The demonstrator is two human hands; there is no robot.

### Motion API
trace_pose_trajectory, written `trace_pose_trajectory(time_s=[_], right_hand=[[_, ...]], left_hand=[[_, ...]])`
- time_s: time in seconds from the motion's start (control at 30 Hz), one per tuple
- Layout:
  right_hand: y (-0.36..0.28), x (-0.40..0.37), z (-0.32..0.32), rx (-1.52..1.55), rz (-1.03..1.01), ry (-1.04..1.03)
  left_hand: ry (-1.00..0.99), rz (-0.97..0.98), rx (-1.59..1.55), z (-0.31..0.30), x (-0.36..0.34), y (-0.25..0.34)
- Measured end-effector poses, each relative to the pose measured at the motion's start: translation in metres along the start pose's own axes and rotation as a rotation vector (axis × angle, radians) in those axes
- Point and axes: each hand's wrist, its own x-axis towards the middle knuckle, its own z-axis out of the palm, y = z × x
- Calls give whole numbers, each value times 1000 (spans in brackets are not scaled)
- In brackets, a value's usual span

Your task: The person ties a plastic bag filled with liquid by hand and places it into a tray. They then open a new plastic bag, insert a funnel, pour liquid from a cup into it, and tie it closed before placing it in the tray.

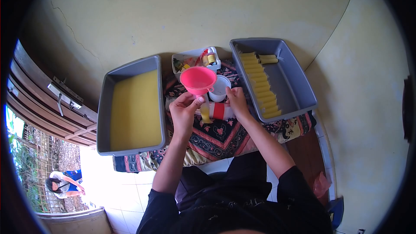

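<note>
Rising between two grey tubs (pixel 106 112), the pink funnel (pixel 198 80) looks light and stiff, gripped at its neck by the left grip (pixel 183 111). The right grip (pixel 238 101) appears pinched on the edge of the white cup (pixel 220 88). Below the funnel, the clear sleeve (pixel 205 113) looks soft, slippery, best held at its top.

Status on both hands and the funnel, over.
Left hand gripping pink funnel by its neck. Clear bag below, some yellow inside. Right hand at white cup's edge. Funnel mouth unobstructed.
</note>
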Motion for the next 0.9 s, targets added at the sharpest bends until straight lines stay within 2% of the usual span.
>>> trace_pose_trajectory(time_s=[0.03,0.1,0.13,0.2,0.23,0.3,0.43,0.57,0.63,0.73,0.8,0.87,0.9], right_hand=[[0,-6,-1,-1,4,2],[-11,-23,-2,-455,-669,256],[-25,-33,-2,-456,-668,255],[-64,-55,-3,-116,-736,50],[-81,-64,-2,-115,-736,52],[-106,-78,-1,147,-788,-109],[-115,-73,-8,-69,-901,-189],[-110,-68,-6,177,-814,-209],[-109,-66,-7,336,-744,-177],[-105,-53,-9,253,-824,-92],[-92,-37,-5,272,-800,-49],[-74,-19,-3,-131,-854,90],[-64,-16,0,-213,-836,125]], left_hand=[[0,-2,3,2,-1,1],[-11,-10,16,5,-1,2],[-20,-17,32,6,-2,3],[-29,-28,23,10,-2,3],[-40,-37,14,12,-1,3],[-61,-35,32,13,-1,2],[-118,-7,53,18,0,-3],[-114,-59,-9,16,0,-8],[-76,-88,66,13,1,-9],[-52,-58,60,9,2,-12],[-37,-66,45,11,0,-5],[-20,-74,30,13,0,-2],[-24,-52,25,13,0,-3]])
